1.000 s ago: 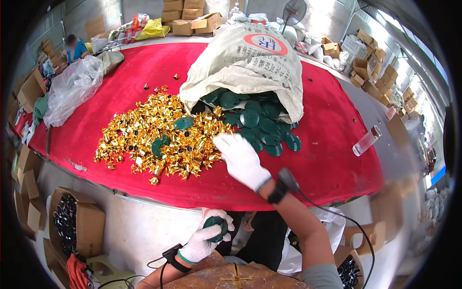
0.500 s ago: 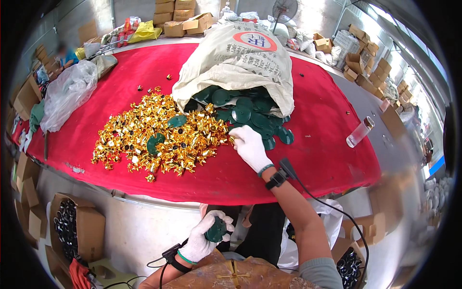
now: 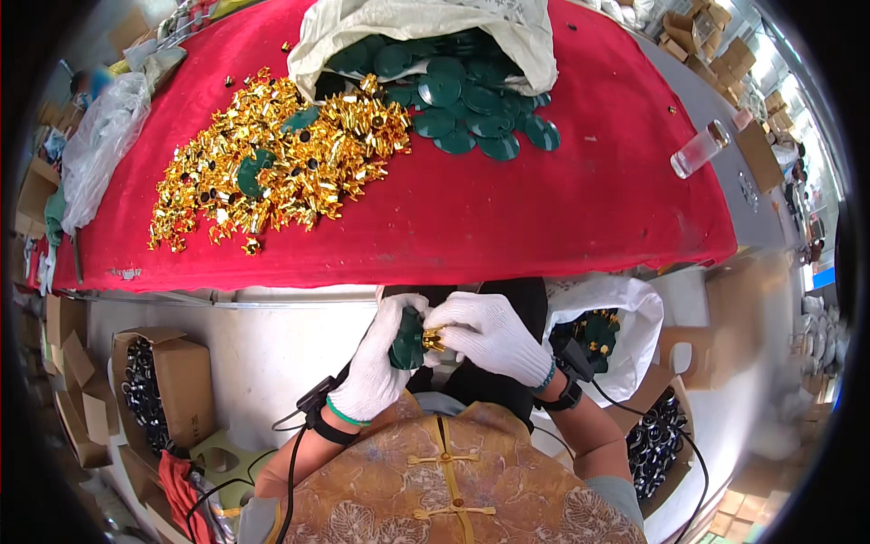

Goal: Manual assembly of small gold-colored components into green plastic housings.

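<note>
My left hand (image 3: 376, 358), in a white knit glove, grips a dark green disc (image 3: 407, 341) in front of my body, below the table edge. Close beside it my right hand (image 3: 494, 337), gloved too, pinches a small shiny gold piece (image 3: 433, 340) against the disc's side. Whether the two parts are joined cannot be made out. On the red-covered table (image 3: 471, 227) lies a heap of gold pieces (image 3: 299, 168), with a couple of green discs on top. More green discs (image 3: 480, 109) spill from the mouth of a white woven sack (image 3: 331, 36) beside the heap.
A glass jar (image 3: 700, 150) lies at the table's right. By my right knee stands a white bag (image 3: 634, 313) holding green and gold pieces. Cartons of dark shiny parts stand on the floor at left (image 3: 186, 390) and right (image 3: 686, 426). Clear plastic sheeting (image 3: 104, 136) hangs at the left.
My right hand has come back from the table with a gold piece and now meets the left hand at the green disc. The view has tilted down.
</note>
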{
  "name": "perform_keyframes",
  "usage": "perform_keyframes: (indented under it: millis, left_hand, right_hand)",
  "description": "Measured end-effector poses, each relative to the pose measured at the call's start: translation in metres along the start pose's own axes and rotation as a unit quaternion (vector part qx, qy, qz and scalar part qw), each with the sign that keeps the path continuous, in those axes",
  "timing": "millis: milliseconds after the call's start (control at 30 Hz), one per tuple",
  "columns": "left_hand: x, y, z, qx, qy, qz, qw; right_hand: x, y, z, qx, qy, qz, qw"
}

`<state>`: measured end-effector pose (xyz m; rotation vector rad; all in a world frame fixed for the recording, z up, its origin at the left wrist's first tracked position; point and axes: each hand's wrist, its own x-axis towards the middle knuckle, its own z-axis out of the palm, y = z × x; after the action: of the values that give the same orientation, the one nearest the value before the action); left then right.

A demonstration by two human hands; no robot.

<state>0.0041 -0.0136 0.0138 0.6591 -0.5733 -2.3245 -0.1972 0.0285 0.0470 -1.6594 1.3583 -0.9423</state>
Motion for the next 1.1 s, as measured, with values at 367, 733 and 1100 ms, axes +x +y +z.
perform_keyframes:
  millis: [367, 733, 1100]
  left_hand:
    - [-0.003, -0.01, -0.001, 0.156, 0.026, -0.01, 0.987]
    - [-0.006, -0.008, -0.003, 0.18, 0.039, -0.053, 0.982]
    - [-0.005, -0.016, -0.001, 0.217, 0.086, -0.039, 0.972]
  right_hand:
    - [-0.022, 0.016, 0.017, -0.089, 0.071, -0.093, 0.989]
    - [-0.025, 0.015, 0.029, -0.135, 0.054, -0.084, 0.986]
    - [-0.03, 0.025, 0.043, -0.177, 0.077, -0.051, 0.98]
